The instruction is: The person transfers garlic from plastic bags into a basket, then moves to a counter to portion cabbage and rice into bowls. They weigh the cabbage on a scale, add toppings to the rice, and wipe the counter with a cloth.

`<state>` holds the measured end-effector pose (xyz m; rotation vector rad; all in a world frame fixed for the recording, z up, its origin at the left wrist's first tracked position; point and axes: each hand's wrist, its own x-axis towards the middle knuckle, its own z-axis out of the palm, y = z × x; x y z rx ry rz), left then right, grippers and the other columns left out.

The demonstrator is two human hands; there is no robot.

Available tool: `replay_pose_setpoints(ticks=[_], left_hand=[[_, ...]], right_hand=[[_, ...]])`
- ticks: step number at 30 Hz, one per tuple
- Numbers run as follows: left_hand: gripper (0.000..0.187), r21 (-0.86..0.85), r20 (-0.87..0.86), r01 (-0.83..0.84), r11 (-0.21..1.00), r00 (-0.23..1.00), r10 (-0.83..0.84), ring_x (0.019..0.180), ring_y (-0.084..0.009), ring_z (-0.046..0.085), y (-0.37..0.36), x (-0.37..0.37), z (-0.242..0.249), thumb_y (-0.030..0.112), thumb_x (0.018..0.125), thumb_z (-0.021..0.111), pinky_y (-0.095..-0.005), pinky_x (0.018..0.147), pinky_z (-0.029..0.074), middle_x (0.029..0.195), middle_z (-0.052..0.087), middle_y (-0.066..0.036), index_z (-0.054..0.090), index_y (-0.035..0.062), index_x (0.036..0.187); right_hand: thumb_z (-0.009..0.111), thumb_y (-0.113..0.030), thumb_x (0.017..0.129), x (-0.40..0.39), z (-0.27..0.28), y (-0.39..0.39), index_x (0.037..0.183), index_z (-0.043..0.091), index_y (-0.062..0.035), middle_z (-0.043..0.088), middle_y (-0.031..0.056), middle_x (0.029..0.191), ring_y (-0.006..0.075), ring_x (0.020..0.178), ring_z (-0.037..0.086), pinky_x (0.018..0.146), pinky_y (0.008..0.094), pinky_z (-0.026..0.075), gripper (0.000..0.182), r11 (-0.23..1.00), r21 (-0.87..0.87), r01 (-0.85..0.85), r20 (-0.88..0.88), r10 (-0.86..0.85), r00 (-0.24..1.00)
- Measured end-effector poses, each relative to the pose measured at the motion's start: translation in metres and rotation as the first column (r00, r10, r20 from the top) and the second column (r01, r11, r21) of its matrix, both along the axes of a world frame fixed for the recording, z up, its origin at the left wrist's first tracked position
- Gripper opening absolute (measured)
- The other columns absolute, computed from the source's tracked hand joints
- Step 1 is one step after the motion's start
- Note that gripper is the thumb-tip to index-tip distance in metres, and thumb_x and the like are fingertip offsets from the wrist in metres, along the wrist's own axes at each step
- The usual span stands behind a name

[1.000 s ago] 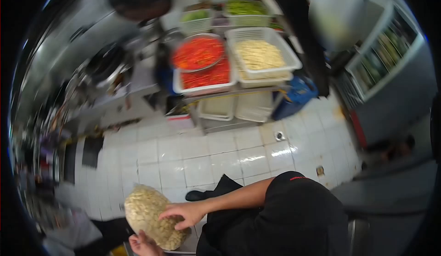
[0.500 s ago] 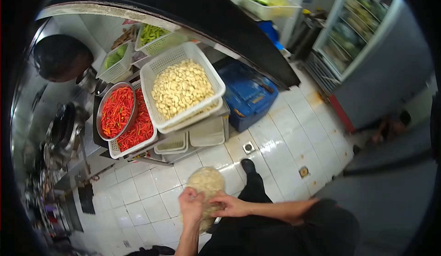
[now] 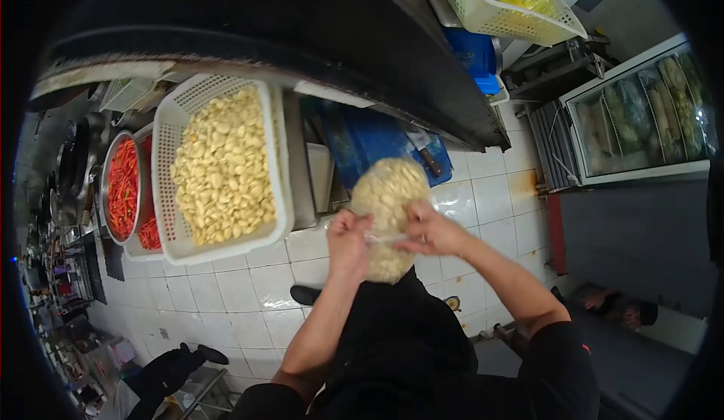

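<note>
A clear plastic bag (image 3: 392, 186) filled with pale peeled garlic cloves hangs in front of my body. My left hand (image 3: 350, 245) is closed on the bag's plastic at its left side. From the right, my right hand (image 3: 434, 229) pinches the same bag, its fingers curled near a twisted band of plastic stretched between both hands. Cloves show above and below that band. Left of the bag, a white perforated basket (image 3: 165, 201) holds a heap of loose garlic cloves (image 3: 226, 171).
Red chillies (image 3: 123, 190) fill a metal bowl beside the basket. A knife (image 3: 430, 160) lies on a blue lid (image 3: 369, 145) behind the bag. A dark overhead edge (image 3: 302, 35) crosses above. A glass-door fridge (image 3: 641, 118) stands right. Another person's leg (image 3: 170, 371) shows lower left.
My view has turned and moved nearer the blue lid. Both hands and the bag have risen and shifted right in view, still together. The garlic basket now appears further left.
</note>
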<state>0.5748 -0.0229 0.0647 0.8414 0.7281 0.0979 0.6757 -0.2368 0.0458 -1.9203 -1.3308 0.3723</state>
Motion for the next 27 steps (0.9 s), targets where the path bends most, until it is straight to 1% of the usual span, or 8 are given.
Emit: replay_pose_setpoints(ticks=[4,9,12,13,16,19,22,27], left_hand=[[0.035,-0.241,-0.031,-0.327,0.914,0.944,0.329,0.069,-0.0117,0.057,0.019,0.083,-0.08,-0.009,0.096,0.069,-0.0301,0.059,0.045,0.081,0.061,0.0,0.048,0.0158,0.081],[0.017,-0.036,-0.033,-0.187,0.982,0.982,0.186,0.093,-0.0173,0.068,0.039,0.136,-0.274,0.011,0.102,0.075,-0.034,0.082,0.054,0.099,0.068,-0.003,0.058,0.0151,0.102],[0.026,0.707,-0.344,0.251,0.661,0.939,0.011,0.101,-0.0263,0.067,0.033,0.161,-0.255,0.031,0.104,0.075,-0.0416,0.094,0.053,0.099,0.067,-0.009,0.063,0.0103,0.115],[0.026,0.7,-0.356,0.257,0.666,0.934,0.014,0.101,-0.0263,0.067,0.027,0.16,-0.233,0.031,0.104,0.075,-0.0416,0.094,0.053,0.099,0.067,-0.009,0.063,0.0103,0.115],[0.033,0.757,-0.642,0.653,0.004,0.744,0.186,0.116,-0.0325,0.062,0.015,0.163,-0.202,0.03,0.099,0.079,-0.0453,0.102,0.05,0.12,0.065,-0.013,0.067,0.0144,0.125],[0.034,0.899,-0.418,0.439,0.009,0.862,-0.289,0.131,-0.0331,0.056,0.04,0.179,-0.215,0.028,0.096,0.077,-0.05,0.11,0.046,0.133,0.062,-0.012,0.071,0.0155,0.127],[0.034,0.795,-0.568,0.585,-0.159,0.627,-0.533,0.13,-0.0351,0.061,0.061,0.209,-0.22,0.016,0.092,0.071,-0.0502,0.11,0.05,0.129,0.067,-0.013,0.072,0.0156,0.125],[0.018,0.794,-0.607,0.518,-0.318,0.705,-0.368,0.1,-0.0438,0.073,0.055,0.24,-0.221,0.012,0.084,0.075,-0.0533,0.085,0.06,0.105,0.074,-0.018,0.07,0.0101,0.101]], right_hand=[[0.086,-0.031,0.088,0.114,-0.005,0.023,0.078,0.07,-0.0091,0.053,0.0136,0.099,0.0359,0.098,0.056,0.085,0.0475,0.05,0.029,0.996,-0.085,-0.036,-0.033,0.034,0.999],[0.078,-0.022,0.092,0.177,-0.152,0.055,0.1,0.075,-0.0091,0.059,0.0175,0.113,0.0374,0.116,0.062,0.094,0.0438,0.055,0.016,0.93,-0.284,0.234,0.436,-0.092,0.895],[0.074,-0.019,0.096,0.169,-0.18,0.069,0.111,0.073,-0.0098,0.059,0.0196,0.118,0.0396,0.116,0.063,0.095,0.045,0.055,0.018,0.929,-0.29,0.23,-0.077,-0.262,0.962],[0.074,-0.019,0.096,0.165,-0.183,0.067,0.111,0.073,-0.0098,0.059,0.0196,0.118,0.0396,0.116,0.063,0.095,0.0449,0.055,0.018,0.929,-0.298,0.221,-0.089,-0.257,0.962],[0.072,-0.017,0.098,0.165,-0.184,0.064,0.114,0.072,-0.0097,0.057,0.0205,0.116,0.0415,0.109,0.064,0.095,0.0471,0.055,0.018,0.945,-0.269,0.187,-0.226,-0.25,0.941],[0.074,-0.015,0.098,0.179,-0.178,0.065,0.111,0.071,-0.009,0.056,0.0196,0.112,0.0395,0.107,0.065,0.093,0.0461,0.055,0.015,0.973,-0.195,0.125,-0.334,-0.185,0.924],[0.076,-0.011,0.094,0.19,-0.162,0.072,0.1,0.066,-0.0073,0.054,0.018,0.111,0.0367,0.107,0.062,0.093,0.043,0.053,0.012,0.946,-0.321,0.037,-0.462,-0.191,0.866],[0.075,-0.017,0.093,0.18,-0.162,0.084,0.099,0.068,-0.0056,0.055,0.017,0.114,0.0357,0.108,0.06,0.093,0.0443,0.051,0.015,0.914,-0.387,0.125,-0.146,-0.195,0.97]])
